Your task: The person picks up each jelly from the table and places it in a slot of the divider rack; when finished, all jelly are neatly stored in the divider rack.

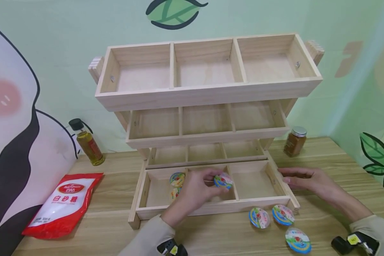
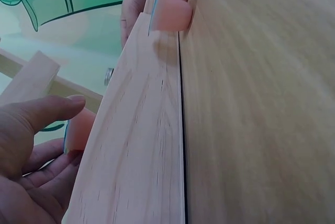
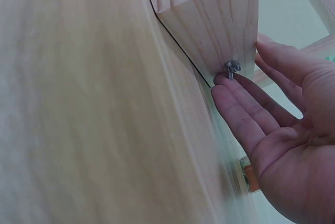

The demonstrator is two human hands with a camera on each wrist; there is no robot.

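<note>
My left hand (image 1: 192, 190) pinches a jelly cup (image 1: 223, 180) with a printed lid above the middle compartment of the bottom tray (image 1: 243, 205). Its pinkish body shows between thumb and fingers in the left wrist view. This tray belongs to a tiered wooden rack (image 1: 208, 97). More printed-lid cups (image 1: 177, 179) sit in the tray's left compartment, partly hidden by the hand. Beside the rack's lower right side, my right hand (image 1: 315, 180) has its fingers extended against the wood, close to a metal wing bolt (image 3: 232, 67). Three jelly cups (image 1: 259, 217) lie on the table in front.
A red and white sugar bag (image 1: 64, 204) lies left of the rack, with an oil bottle (image 1: 89, 145) behind it. At the back right stands a brown jar (image 1: 295, 142) with a silver lid. The upper tiers (image 1: 208, 89) overhang the bottom tray.
</note>
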